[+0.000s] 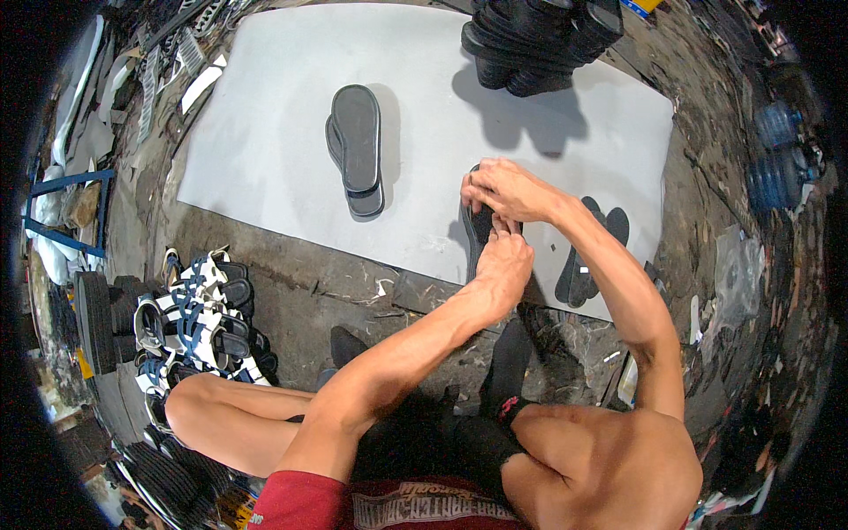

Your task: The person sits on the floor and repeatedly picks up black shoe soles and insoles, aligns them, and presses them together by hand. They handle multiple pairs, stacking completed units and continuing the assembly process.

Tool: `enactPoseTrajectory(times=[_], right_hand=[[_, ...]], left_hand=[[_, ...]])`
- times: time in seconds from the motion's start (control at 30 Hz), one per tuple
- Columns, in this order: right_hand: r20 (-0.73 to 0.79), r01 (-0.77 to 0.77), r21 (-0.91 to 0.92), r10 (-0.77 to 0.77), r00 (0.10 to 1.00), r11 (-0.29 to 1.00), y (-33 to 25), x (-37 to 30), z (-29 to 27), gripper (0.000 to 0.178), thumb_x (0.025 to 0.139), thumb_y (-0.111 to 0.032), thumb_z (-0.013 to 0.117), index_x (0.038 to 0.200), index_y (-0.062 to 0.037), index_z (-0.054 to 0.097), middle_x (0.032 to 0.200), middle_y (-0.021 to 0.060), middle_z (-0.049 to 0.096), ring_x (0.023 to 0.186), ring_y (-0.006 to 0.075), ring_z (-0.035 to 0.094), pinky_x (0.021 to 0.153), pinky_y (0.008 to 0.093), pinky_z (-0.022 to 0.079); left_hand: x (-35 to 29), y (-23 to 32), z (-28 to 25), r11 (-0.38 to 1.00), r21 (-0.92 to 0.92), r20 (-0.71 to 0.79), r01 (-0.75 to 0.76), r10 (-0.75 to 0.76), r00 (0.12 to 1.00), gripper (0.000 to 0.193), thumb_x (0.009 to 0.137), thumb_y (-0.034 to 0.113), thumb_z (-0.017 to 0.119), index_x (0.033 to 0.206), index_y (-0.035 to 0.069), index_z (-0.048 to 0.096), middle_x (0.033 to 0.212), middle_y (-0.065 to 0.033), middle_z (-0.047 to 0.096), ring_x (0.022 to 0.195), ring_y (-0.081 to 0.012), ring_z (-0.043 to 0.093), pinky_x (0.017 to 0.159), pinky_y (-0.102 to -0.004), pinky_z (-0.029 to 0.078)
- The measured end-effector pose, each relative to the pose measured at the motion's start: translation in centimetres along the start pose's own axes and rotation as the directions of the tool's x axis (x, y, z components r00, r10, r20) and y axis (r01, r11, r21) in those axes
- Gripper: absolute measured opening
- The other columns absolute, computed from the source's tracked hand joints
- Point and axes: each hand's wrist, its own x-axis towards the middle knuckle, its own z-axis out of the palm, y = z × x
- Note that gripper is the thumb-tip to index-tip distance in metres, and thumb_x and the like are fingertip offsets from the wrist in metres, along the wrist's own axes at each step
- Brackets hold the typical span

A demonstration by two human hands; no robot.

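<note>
A black shoe sole (478,231) lies lengthwise on the pale sheet (415,132), right of its middle. My right hand (511,189) is closed over the sole's far end, fingers curled down onto it. Closer to me, my left hand (505,263) grips the sole's right side, its fingertips near those of the right hand. The hands hide much of the sole. To the left, grey-black sandal soles (360,141) are stacked slightly askew. Thin dark insoles (579,272) lie right of my left hand, partly behind my right forearm.
A heap of black soles (541,40) stands at the sheet's far edge. On the floor at left are white-and-blue strapped sandals (208,314) and dark sole slabs (94,320). Blue plastic bottles (777,177) lie far right. My feet rest just before the sheet's near edge.
</note>
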Motion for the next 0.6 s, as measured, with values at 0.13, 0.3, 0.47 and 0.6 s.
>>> enactPoseTrajectory(times=[0.13,0.3,0.47,0.6], right_hand=[[-0.347,0.039,-0.079,-0.065,0.936,0.996,3.2,0.8,0.5,0.029,0.113,-0.029,0.054,0.111,-0.0094,0.075,0.097,0.0041,0.077,0.101,0.0304,0.062,0.1,0.0463,0.046],[-0.526,-0.119,-0.003,0.1,0.845,0.993,5.0,-1.8,1.7,0.031,0.113,-0.03,0.055,0.113,-0.0124,0.081,0.101,-0.0003,0.081,0.1,0.0244,0.061,0.099,0.0424,0.044],[-0.674,-0.168,-0.009,0.118,0.729,0.986,2.1,-2.8,4.9,0.031,0.112,-0.028,0.056,0.113,-0.0098,0.081,0.103,0.0024,0.082,0.1,0.0266,0.063,0.098,0.0432,0.046],[-0.634,-0.186,0.016,0.154,0.758,0.982,2.2,-1.2,3.1,0.029,0.111,-0.026,0.056,0.112,-0.0109,0.081,0.099,0.0031,0.082,0.101,0.028,0.063,0.096,0.0446,0.045]], left_hand=[[0.1,-0.3,1.1,0.998,0.058,-0.078,0.02,-0.016,0.997,0.041,0.086,0.009,0.073,0.12,-0.015,0.072,0.143,-0.0374,0.058,0.139,-0.045,0.057,0.116,-0.0474,0.048],[-0.2,-1.0,1.2,0.997,0.077,-0.14,-0.016,0.027,0.99,0.041,0.088,0.009,0.071,0.121,-0.015,0.071,0.137,-0.0342,0.06,0.138,-0.0446,0.056,0.117,-0.0483,0.047],[-0.6,-1.8,1.4,0.999,0.033,-0.163,-0.025,0.03,0.986,0.034,0.09,0.01,0.069,0.117,-0.011,0.073,0.132,-0.0298,0.062,0.136,-0.0432,0.058,0.117,-0.0494,0.046],[-0.6,-1.6,0.5,0.999,0.038,-0.103,-0.023,0.027,0.994,0.031,0.089,0.009,0.071,0.114,-0.009,0.073,0.132,-0.0292,0.062,0.136,-0.0422,0.057,0.115,-0.0491,0.047]])
